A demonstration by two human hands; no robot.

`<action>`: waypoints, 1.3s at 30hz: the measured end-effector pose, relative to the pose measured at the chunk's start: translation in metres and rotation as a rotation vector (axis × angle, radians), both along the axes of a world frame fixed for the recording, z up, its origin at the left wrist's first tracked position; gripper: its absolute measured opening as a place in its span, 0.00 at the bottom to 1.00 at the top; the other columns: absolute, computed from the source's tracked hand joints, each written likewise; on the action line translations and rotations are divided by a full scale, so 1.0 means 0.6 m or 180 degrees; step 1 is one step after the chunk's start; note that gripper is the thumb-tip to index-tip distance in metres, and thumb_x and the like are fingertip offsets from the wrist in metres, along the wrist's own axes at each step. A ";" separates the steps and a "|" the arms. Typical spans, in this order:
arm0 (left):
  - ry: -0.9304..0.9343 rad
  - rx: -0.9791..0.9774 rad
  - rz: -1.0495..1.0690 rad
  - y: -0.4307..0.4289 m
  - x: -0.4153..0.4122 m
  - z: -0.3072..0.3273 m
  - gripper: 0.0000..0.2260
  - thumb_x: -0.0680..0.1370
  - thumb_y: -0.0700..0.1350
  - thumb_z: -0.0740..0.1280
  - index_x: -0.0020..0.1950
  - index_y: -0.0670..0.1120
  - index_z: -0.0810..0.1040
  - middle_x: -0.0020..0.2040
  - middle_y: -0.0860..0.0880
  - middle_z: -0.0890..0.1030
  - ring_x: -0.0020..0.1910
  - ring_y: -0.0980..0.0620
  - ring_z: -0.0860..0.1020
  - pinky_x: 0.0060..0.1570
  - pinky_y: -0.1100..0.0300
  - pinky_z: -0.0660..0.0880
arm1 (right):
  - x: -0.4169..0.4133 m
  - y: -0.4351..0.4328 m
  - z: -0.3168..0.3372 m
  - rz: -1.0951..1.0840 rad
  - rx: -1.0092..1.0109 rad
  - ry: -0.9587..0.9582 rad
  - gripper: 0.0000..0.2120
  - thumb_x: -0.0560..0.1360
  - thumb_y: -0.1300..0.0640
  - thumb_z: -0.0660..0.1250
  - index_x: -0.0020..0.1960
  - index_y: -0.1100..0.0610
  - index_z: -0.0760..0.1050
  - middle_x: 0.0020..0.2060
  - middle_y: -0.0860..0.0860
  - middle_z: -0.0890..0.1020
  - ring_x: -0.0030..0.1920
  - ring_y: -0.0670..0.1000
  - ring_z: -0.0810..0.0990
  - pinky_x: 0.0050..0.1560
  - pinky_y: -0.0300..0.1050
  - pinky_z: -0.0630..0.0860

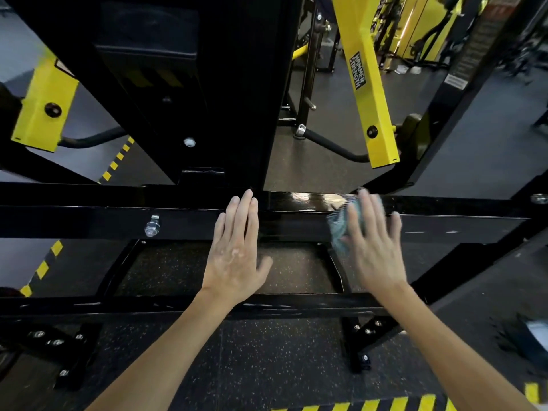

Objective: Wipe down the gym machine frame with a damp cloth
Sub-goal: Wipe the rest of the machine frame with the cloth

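A black horizontal frame beam [118,215] of the gym machine runs across the middle of the view. My left hand [237,250] lies flat on it with straight fingers, just below the black upright post [237,99]. My right hand [373,244], blurred with motion, presses a blue-green cloth [338,229] against the beam with straight fingers. The cloth shows at the left of the palm and under the fingertips. A wet glossy patch [308,200] shines on the beam's top between my hands.
Yellow lever arms hang at the left [41,108] and right [370,93]. A bolt [152,226] sticks out of the beam. A lower black bar [148,305] crosses near my wrists. Speckled rubber floor [267,360] with yellow-black hazard tape [370,406] lies below.
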State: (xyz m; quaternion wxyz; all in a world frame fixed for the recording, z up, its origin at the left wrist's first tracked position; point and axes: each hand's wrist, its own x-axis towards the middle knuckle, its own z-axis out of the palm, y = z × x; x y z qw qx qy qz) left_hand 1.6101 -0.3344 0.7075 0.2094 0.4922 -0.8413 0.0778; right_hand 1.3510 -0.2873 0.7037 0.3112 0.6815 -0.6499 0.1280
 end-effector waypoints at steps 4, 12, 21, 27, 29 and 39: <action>0.0078 -0.0022 0.0041 0.002 -0.010 0.001 0.46 0.69 0.51 0.73 0.78 0.35 0.55 0.77 0.38 0.59 0.78 0.39 0.55 0.76 0.47 0.52 | 0.006 0.002 0.003 -0.0163 0.0063 -0.0302 0.29 0.81 0.53 0.51 0.78 0.61 0.45 0.77 0.62 0.53 0.78 0.62 0.49 0.72 0.66 0.53; 0.0303 -0.0093 0.0059 0.010 -0.017 0.004 0.41 0.69 0.44 0.72 0.76 0.32 0.58 0.75 0.35 0.62 0.78 0.37 0.57 0.77 0.43 0.55 | 0.180 -0.061 0.028 0.0406 0.0028 0.0175 0.30 0.82 0.48 0.55 0.78 0.62 0.54 0.75 0.59 0.66 0.76 0.58 0.62 0.75 0.57 0.52; 0.0277 -0.0014 0.0087 0.028 -0.114 0.007 0.40 0.71 0.47 0.68 0.78 0.33 0.56 0.77 0.37 0.60 0.78 0.39 0.57 0.77 0.45 0.55 | -0.036 0.001 0.023 0.0166 0.0056 0.0128 0.27 0.81 0.50 0.53 0.77 0.60 0.56 0.75 0.57 0.66 0.75 0.56 0.63 0.72 0.59 0.55; 0.0346 -0.0089 0.0230 0.044 -0.204 0.006 0.41 0.70 0.45 0.73 0.77 0.33 0.58 0.76 0.36 0.62 0.78 0.39 0.56 0.77 0.49 0.47 | -0.241 0.061 0.018 -0.0186 0.0052 -0.0268 0.32 0.80 0.55 0.61 0.78 0.60 0.52 0.76 0.57 0.59 0.77 0.56 0.54 0.71 0.66 0.54; 0.0320 -0.0091 0.0291 0.048 -0.219 0.006 0.41 0.70 0.46 0.72 0.76 0.33 0.58 0.76 0.36 0.62 0.78 0.39 0.57 0.77 0.46 0.51 | -0.253 0.065 0.015 -0.0186 0.0062 -0.0295 0.30 0.80 0.52 0.55 0.78 0.60 0.51 0.76 0.58 0.59 0.77 0.57 0.53 0.71 0.65 0.53; 0.0042 -0.0085 0.0447 0.064 -0.265 0.016 0.40 0.71 0.47 0.72 0.76 0.34 0.59 0.77 0.38 0.61 0.78 0.40 0.57 0.77 0.46 0.52 | -0.094 0.011 0.013 0.0399 -0.0045 0.0025 0.35 0.80 0.51 0.63 0.79 0.61 0.50 0.76 0.59 0.62 0.77 0.58 0.58 0.74 0.59 0.52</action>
